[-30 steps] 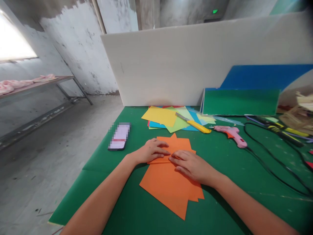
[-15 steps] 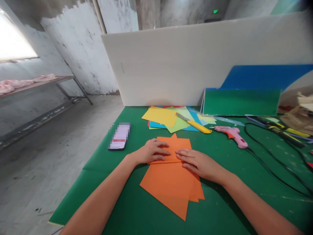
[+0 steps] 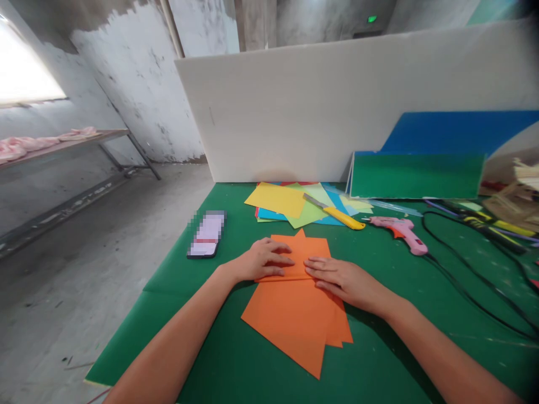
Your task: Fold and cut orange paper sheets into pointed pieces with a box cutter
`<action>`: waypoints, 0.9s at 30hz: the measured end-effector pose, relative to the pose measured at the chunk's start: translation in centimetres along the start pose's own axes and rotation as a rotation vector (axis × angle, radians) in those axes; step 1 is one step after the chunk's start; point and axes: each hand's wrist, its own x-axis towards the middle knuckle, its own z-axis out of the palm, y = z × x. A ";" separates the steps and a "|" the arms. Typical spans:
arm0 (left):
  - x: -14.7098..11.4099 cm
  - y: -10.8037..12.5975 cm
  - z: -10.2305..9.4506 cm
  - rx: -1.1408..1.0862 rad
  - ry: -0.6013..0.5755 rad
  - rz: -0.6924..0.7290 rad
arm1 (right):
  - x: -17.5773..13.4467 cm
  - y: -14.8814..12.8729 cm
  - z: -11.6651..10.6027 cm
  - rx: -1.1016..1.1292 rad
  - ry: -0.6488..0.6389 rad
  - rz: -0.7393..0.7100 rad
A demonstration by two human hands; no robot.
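A folded orange sheet of paper [image 3: 300, 271] lies over other orange sheets [image 3: 290, 314] that fan out toward me. Its folded edge runs crosswise on my side. My left hand [image 3: 266, 260] rests flat on the left part of the folded sheet, fingers stretched out and slightly spread. On the right part lies my right hand [image 3: 337, 276], fingers extended and pressed down near the fold. Between the fingertips of both hands a strip of orange paper shows. What lies beneath the palms is hidden.
Beyond the orange paper are coloured sheets [image 3: 273, 199] with a yellow utility knife [image 3: 341, 217] across them. A pink glue gun [image 3: 402, 230] with a black cord lies right; a phone [image 3: 207, 234] lies left. A white board [image 3: 295, 112] stands behind the green table [image 3: 202, 359].
My right hand has shifted very slightly to the right on the paper. The left hand and the sheets look almost the same.
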 end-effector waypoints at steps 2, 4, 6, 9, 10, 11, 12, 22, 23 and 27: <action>0.0 0.0 0.0 0.004 -0.002 -0.005 | -0.1 0.0 0.0 -0.011 -0.004 0.006; 0.0 0.1 0.0 0.011 0.000 -0.007 | -0.1 -0.1 0.0 -0.010 0.009 0.003; 0.0 0.1 0.0 0.015 0.001 -0.003 | -0.2 -0.2 0.0 -0.007 0.026 -0.006; 0.0 0.1 0.0 0.018 0.002 -0.003 | -0.3 -0.4 -0.1 -0.029 0.023 -0.010; 0.0 0.2 0.0 0.018 0.001 -0.002 | -0.3 -0.4 -0.1 -0.040 0.016 -0.007; 0.0 0.2 0.0 0.018 -0.003 -0.001 | -0.3 -0.5 -0.1 -0.052 0.007 -0.003; 0.0 0.2 0.0 0.018 -0.004 0.000 | -0.3 -0.5 -0.1 -0.063 -0.001 0.001; 0.0 0.0 0.1 0.018 -0.001 -0.004 | 0.0 -0.9 0.0 -0.101 0.012 -0.016; 0.0 0.1 0.1 0.018 -0.001 -0.007 | 0.1 -0.9 0.0 -0.106 0.014 -0.023; 0.0 0.1 0.1 0.021 -0.001 -0.017 | 0.4 -1.2 0.0 -0.132 -0.013 -0.048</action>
